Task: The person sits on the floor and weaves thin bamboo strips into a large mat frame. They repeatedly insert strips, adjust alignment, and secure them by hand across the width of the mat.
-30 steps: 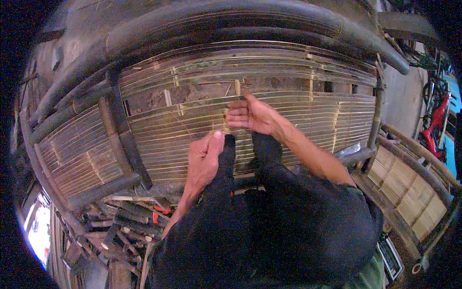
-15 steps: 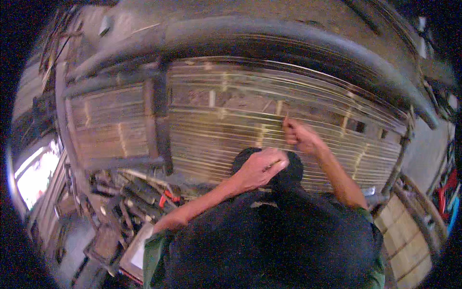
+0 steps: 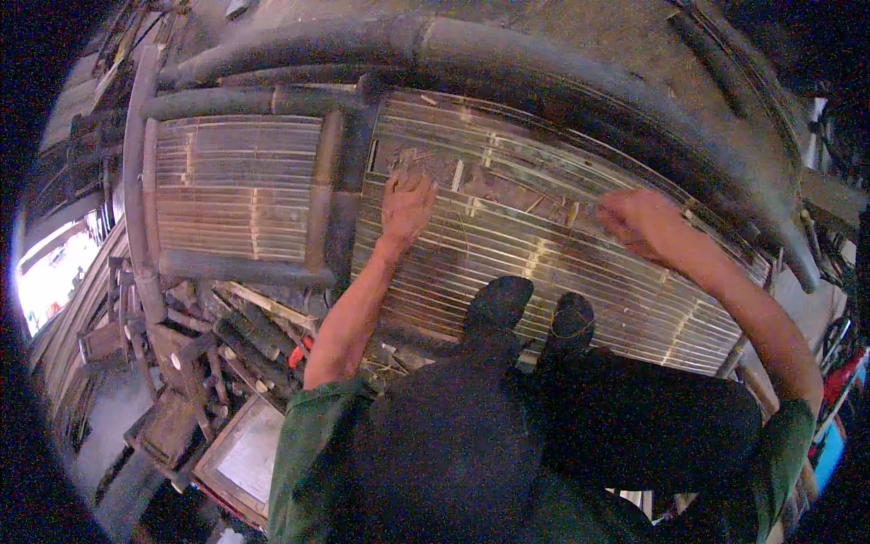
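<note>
Slatted bamboo panel [image 3: 507, 249] beneath both hands [image 3: 409, 208] [image 3: 642, 225], these well apart.

Slats [image 3: 426, 281] look bamboo, glossy. Pole [image 3: 507, 50]: bamboo, smooth, dull sheen. Sleeve [image 3: 317, 444] and trousers [image 3: 643, 417] are matt cloth.

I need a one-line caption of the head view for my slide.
Left hand and right hand, set apart, at the long gap in a slatted panel bordered by thick dark poles.

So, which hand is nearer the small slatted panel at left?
Left: the left hand is right of the small slatted panel, beyond the dark post; the right hand is much farther right.
</note>
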Tool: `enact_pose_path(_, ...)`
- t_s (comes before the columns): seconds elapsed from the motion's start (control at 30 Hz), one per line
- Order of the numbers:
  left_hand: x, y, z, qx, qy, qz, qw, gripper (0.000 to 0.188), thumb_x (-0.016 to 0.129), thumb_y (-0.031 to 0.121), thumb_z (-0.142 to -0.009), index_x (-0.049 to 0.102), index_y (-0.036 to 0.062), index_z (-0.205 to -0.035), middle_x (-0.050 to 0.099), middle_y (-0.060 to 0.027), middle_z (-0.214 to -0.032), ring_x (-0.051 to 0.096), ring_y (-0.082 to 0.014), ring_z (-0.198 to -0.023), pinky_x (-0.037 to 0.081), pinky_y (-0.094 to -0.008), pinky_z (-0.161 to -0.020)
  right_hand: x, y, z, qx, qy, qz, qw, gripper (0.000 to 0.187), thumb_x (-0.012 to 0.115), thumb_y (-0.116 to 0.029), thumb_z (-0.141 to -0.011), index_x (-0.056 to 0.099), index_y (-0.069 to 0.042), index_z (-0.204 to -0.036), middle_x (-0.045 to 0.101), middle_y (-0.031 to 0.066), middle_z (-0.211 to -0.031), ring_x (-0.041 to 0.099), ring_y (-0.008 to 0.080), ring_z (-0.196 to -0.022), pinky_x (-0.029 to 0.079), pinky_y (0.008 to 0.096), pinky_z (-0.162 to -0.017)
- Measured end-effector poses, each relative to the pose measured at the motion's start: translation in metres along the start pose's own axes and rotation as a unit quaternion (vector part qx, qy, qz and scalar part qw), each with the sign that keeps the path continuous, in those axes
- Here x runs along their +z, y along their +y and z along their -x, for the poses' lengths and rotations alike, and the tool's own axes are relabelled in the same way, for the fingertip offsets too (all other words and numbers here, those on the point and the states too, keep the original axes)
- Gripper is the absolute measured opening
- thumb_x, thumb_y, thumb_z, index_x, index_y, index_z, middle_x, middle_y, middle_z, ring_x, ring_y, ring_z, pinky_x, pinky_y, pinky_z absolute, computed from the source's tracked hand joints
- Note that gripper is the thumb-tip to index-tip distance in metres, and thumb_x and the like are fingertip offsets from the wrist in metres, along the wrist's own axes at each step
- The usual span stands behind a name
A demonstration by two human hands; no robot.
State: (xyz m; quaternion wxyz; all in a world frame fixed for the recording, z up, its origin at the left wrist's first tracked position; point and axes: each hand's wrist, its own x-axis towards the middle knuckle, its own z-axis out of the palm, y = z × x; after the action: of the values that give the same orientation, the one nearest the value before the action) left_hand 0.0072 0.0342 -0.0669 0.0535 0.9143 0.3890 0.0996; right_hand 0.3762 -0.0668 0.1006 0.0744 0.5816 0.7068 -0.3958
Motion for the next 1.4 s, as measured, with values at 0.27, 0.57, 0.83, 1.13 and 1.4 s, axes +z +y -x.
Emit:
enact_pose_path(0.27,-0.001,0.008,-0.01,-0.007,0.017,0.051,0.999,0.022,0.053,0.026,-0.087,0.064,0.0066,-0.091,0.063,-0.0115,-0.094,0.057,-0.0274,-0.093,0.038,-0.0413,-0.092,0.109,-0.108,-0.111,0.057,0.076,-0.043,0.995,0.025,0.054,-0.028,-0.086,0.059,-0.004,-0.086,0.063,0.0201,-0.079,0.062,0.0394,-0.072,0.05,0.05,-0.063)
enact_pose_path(0.57,0.001,0.003,-0.007,-0.007,0.011,0.06,0.998,0.024,0.051,0.027,-0.088,0.064,0.0071,-0.095,0.062,-0.0121,-0.097,0.057,-0.0277,-0.093,0.037,-0.0422,-0.093,0.182,-0.14,-0.145,0.134,0.219,-0.396,0.881,0.032,0.05,-0.032,-0.091,0.055,-0.001,-0.087,0.063,0.0131,-0.072,0.064,0.024,-0.066,0.052,0.0404,-0.062)
enact_pose_path(0.83,-0.033,0.017,-0.004,0.027,0.004,0.041,0.999,0.028,0.055,0.036,-0.084,0.066,0.013,-0.096,0.06,-0.0084,-0.095,0.052,-0.0288,-0.098,0.034,-0.0463,-0.093,0.006,-0.134,-0.037,0.074,0.236,-0.318,0.915,0.039,0.044,-0.012,-0.088,0.048,-0.008,-0.127,0.055,0.0089,-0.07,0.052,0.0173,-0.064,0.045,0.0318,-0.061)
enact_pose_path(1.13,-0.005,0.016,-0.022,-0.044,-0.037,0.097,0.994,0.027,0.054,0.033,-0.084,0.069,0.0128,-0.093,0.065,-0.0124,-0.087,0.061,-0.0317,-0.085,0.032,-0.0487,-0.092,0.095,-0.097,-0.114,0.294,0.245,-0.103,0.918,0.027,0.053,-0.027,-0.087,0.058,-0.002,-0.092,0.063,0.0233,-0.08,0.063,0.0403,-0.075,0.05,0.0501,-0.067)
enact_pose_path(1.4,0.013,0.001,-0.022,-0.088,-0.14,0.074,0.984,0.031,0.047,0.033,-0.087,0.064,0.015,-0.107,0.066,-0.0138,-0.083,0.062,-0.0358,-0.079,0.034,-0.0518,-0.092,0.159,-0.128,-0.205,0.236,0.353,-0.237,0.874,0.031,0.052,-0.027,-0.084,0.061,0.001,-0.091,0.062,0.025,-0.082,0.062,0.0417,-0.074,0.048,0.0533,-0.07)
